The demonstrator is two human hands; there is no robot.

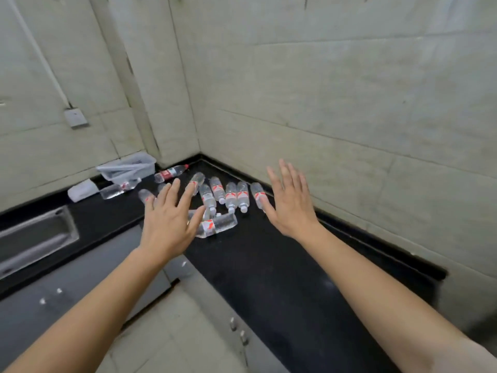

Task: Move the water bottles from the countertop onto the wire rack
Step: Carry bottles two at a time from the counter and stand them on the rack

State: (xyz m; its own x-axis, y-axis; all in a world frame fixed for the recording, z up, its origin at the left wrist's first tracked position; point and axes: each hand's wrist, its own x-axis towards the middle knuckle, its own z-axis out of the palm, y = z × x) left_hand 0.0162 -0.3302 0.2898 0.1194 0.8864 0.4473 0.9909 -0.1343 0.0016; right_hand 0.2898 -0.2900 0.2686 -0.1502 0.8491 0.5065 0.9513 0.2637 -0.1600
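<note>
Several small clear water bottles with red-and-white labels (230, 196) lie on their sides in the corner of the black countertop (269, 259). One bottle (217, 224) lies crosswise nearest me. My left hand (169, 219) hovers over the left of the pile, fingers spread, holding nothing. My right hand (291, 203) hovers beside the rightmost bottle (258, 196), also spread and empty. No wire rack is in view.
A clear plastic tub (126, 168) stands at the back left, with a larger red-labelled bottle (170, 173) beside it and a white cloth-like item (82, 189) further left. A steel sink (35, 238) is set in the left counter. Tiled walls close the corner.
</note>
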